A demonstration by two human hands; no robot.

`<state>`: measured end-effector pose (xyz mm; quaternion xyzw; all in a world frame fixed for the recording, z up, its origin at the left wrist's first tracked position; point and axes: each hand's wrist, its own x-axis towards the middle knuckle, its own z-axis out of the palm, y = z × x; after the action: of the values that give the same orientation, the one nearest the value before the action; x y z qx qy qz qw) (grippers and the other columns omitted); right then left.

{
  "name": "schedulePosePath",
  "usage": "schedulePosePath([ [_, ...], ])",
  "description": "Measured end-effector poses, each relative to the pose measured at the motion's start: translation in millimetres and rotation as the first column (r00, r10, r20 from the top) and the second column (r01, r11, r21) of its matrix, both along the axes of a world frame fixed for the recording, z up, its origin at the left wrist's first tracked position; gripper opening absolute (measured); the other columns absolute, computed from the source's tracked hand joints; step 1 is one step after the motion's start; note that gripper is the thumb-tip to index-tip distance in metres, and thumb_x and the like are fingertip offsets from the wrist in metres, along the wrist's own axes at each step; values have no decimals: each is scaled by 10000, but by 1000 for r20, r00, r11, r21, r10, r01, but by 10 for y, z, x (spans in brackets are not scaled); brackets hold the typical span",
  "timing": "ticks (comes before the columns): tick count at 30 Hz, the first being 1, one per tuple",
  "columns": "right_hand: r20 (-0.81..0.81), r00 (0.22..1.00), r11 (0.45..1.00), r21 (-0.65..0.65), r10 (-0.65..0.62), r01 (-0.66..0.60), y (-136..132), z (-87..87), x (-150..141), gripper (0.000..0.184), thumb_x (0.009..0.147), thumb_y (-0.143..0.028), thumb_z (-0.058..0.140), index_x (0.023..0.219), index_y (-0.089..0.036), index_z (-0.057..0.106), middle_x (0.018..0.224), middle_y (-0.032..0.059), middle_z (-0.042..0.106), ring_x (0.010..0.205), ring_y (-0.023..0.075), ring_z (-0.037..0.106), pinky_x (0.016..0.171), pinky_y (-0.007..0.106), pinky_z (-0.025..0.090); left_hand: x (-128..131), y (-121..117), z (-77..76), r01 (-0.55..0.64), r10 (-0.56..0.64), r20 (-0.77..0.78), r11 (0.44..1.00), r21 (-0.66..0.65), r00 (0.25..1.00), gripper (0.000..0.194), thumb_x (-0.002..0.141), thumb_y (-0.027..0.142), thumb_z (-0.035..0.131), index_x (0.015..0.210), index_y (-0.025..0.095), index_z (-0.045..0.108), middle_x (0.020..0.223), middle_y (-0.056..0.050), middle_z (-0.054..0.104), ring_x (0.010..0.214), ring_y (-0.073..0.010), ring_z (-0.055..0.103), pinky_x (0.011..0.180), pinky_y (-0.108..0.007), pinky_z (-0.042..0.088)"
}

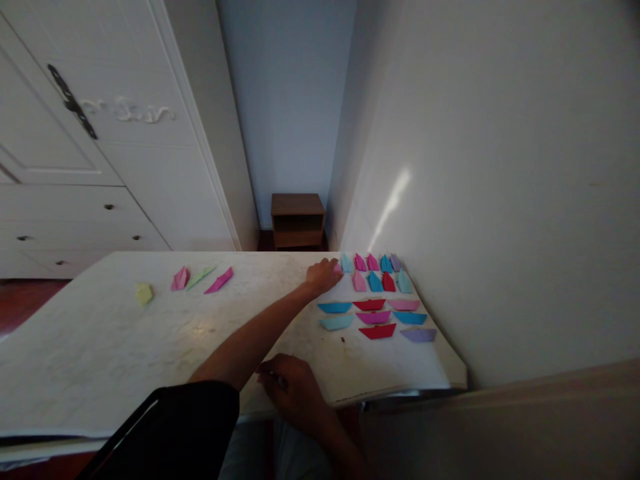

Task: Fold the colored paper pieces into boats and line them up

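My left hand (pixel 324 275) reaches across the white table (pixel 125 353) to the far row of small folded paper pieces (pixel 373 263). Its fingers are closed on a pink folded piece (pixel 339 269) at the left end of that row. Just right of it lie rows of folded paper boats (pixel 375 318) in blue, red, pink and purple. My right hand (pixel 295 390) rests at the table's front edge with its fingers curled; what is under them is hidden.
Further left on the table lie a yellow folded piece (pixel 144 293), a pink one (pixel 180 278), a green one (pixel 201 277) and a magenta one (pixel 219 281). A white wall (pixel 500 200) borders the table's right side. A white wardrobe (pixel 100 167) and a brown bedside cabinet (pixel 297 220) stand behind.
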<state>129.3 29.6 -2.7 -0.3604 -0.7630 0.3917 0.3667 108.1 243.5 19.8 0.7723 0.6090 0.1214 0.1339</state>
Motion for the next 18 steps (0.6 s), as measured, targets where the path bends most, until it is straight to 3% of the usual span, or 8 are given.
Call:
schedulePosePath([
  [6, 19, 1000, 1000, -9, -10, 11, 1, -2, -4, 228, 896, -293, 528, 995, -203, 712, 871, 42, 704, 770, 161, 639, 717, 255, 464, -41, 116, 39, -4, 4, -27, 1000, -11, 1000, 371, 899, 447, 427, 1134, 208, 587, 1161, -135, 570, 1024, -293, 599, 834, -395, 460],
  [11, 6, 1000, 1000, -7, -8, 8, 1, -14, -3, 226, 892, -287, 530, 1000, -202, 709, 859, 39, 699, 763, 156, 635, 715, 250, 458, -79, 172, 62, 18, -18, 22, 1000, 0, 1000, 389, 894, 468, 463, 1173, 223, 581, 1152, -121, 594, 1024, -275, 601, 846, -365, 455],
  [15, 11, 1000, 1000, -13, 2, -2, 1, -24, -8, 204, 876, -233, 544, 992, -192, 708, 858, 37, 691, 771, 149, 630, 728, 244, 453, -181, 88, 71, 3, -9, 99, 998, 64, 995, 421, 925, 411, 435, 1278, 196, 517, 1134, -115, 622, 1063, -245, 580, 895, -329, 427],
  [18, -11, 1000, 1000, -19, 1, -1, 2, -13, -11, 189, 866, -200, 557, 977, -190, 710, 853, 30, 688, 769, 142, 627, 733, 235, 450, -305, -87, 108, 8, -23, 152, 995, 97, 988, 406, 910, 371, 468, 1261, 176, 531, 1010, -95, 661, 961, -219, 607, 848, -304, 434],
])
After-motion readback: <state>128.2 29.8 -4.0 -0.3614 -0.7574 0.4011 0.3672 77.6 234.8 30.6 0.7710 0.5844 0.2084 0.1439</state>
